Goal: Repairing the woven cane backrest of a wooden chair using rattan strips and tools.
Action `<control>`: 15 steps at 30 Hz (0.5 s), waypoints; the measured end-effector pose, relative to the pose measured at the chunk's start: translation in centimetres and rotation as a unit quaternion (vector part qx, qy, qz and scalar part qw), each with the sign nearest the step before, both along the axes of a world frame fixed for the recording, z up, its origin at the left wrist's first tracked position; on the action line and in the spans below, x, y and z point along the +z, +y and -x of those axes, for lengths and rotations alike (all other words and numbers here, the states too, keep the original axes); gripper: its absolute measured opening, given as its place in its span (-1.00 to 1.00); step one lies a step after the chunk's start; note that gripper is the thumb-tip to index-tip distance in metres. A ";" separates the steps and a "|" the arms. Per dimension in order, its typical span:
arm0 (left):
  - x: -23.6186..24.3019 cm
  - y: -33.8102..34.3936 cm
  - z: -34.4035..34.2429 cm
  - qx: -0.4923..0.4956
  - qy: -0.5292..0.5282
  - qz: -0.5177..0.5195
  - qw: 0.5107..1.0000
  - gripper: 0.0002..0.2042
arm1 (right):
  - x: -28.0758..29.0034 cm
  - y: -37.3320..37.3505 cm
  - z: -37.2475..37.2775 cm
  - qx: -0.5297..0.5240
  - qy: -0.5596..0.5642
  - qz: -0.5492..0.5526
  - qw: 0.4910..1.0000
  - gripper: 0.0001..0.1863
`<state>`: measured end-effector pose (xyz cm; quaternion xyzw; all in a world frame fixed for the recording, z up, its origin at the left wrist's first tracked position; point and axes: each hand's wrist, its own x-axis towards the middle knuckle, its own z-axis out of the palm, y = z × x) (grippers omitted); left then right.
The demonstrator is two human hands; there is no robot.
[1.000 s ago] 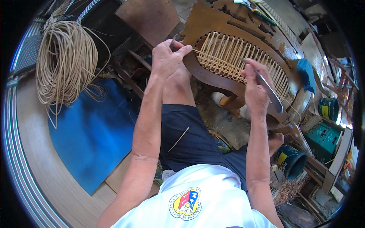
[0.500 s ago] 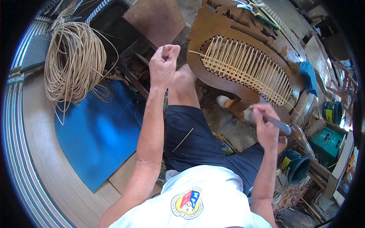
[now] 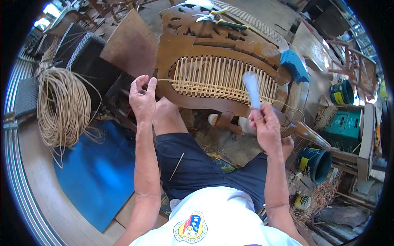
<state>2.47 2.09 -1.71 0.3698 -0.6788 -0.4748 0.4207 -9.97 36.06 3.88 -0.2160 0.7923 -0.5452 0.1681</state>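
Observation:
My left hand (image 3: 143,98) is raised over my left knee, thumb and curled fingers apart, with a gap between them. Its thumb is right by the free end of a pale cane strand (image 3: 165,80) that sticks out from the woven panel. Upright and crosswise cane strands fill this panel (image 3: 221,78), set in a carved brown wooden frame (image 3: 180,45); the weave is dense along the lower edge. My right hand (image 3: 269,127) grips a knife (image 3: 251,88), its wide blade blurred and pointing up in front of the panel's right part.
A cane coil (image 3: 65,106) hangs at left above a blue sheet (image 3: 98,176). Pliers (image 3: 232,25) and cutters (image 3: 209,17) lie on the frame, a blue block (image 3: 294,65) at its right. Buckets (image 3: 314,166) and a green crate (image 3: 340,129) stand right. A cane scrap (image 3: 177,167) rests on my shorts.
The view has swung, so the frame sits further left. My left hand has come beside the strand's free end and its fingers have loosened. The knife has turned from pointing right to pointing up.

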 end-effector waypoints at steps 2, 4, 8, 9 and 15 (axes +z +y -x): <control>2.4 1.8 -0.3 -0.021 0.027 -0.002 0.999 -0.72 | 1.2 -0.7 0.1 -0.019 -0.070 0.079 0.994 -0.84; 4.4 5.2 0.0 -0.095 0.065 -0.073 0.991 -0.74 | 2.0 -0.8 0.2 0.015 -0.087 0.041 0.995 -0.81; 4.7 4.8 -2.2 -0.149 0.004 -0.159 0.976 -0.76 | -1.1 -4.3 6.4 0.002 0.348 -0.045 0.937 -0.80; 4.4 4.3 -2.8 -0.161 0.013 -0.241 0.957 -0.73 | -1.4 -4.5 8.1 -0.003 0.352 -0.047 0.935 -0.80; 2.6 3.1 -2.6 -0.130 0.097 -0.313 0.936 -0.76 | 0.0 -4.6 16.9 0.010 0.410 -0.166 0.897 -0.73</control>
